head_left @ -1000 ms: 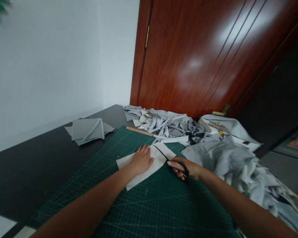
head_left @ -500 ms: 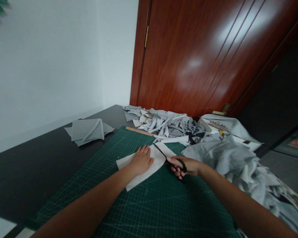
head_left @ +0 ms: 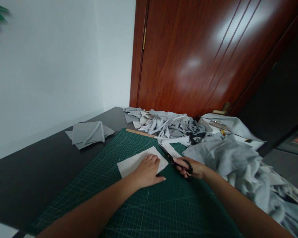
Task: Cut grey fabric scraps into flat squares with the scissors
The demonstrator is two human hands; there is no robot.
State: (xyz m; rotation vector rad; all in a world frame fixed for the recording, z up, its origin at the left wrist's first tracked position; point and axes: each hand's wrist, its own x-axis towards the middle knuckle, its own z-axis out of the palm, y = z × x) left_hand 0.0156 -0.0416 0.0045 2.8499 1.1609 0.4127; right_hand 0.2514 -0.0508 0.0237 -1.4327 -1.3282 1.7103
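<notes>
A pale piece of fabric (head_left: pixel 131 163) lies flat on the green cutting mat (head_left: pixel 149 208). My left hand (head_left: pixel 150 170) rests on it, fingers stretched out and thumb spread toward the right. Black-handled scissors (head_left: pixel 167 153) are gripped in my right hand (head_left: pixel 186 168), their blades pointing away to the upper left. The blades are beside the fabric's right edge, apart from it. Just past the blades, a separate pale strip of fabric (head_left: pixel 171 150) lies on the mat, partly behind the scissors and my right hand.
Grey fabric pieces (head_left: pixel 88 134) are stacked on the dark table (head_left: pixel 22 175) at left. A wooden ruler (head_left: pixel 139 133) lies along the mat's far edge, before a heap of scraps (head_left: pixel 164 120). Crumpled grey cloth (head_left: pixel 228 155) and a white box (head_left: pixel 250 142) stand at right.
The fabric is now in two, a strip separate from the main piece. The scissors and right hand have moved right and away from the main piece. My left hand has shifted slightly right.
</notes>
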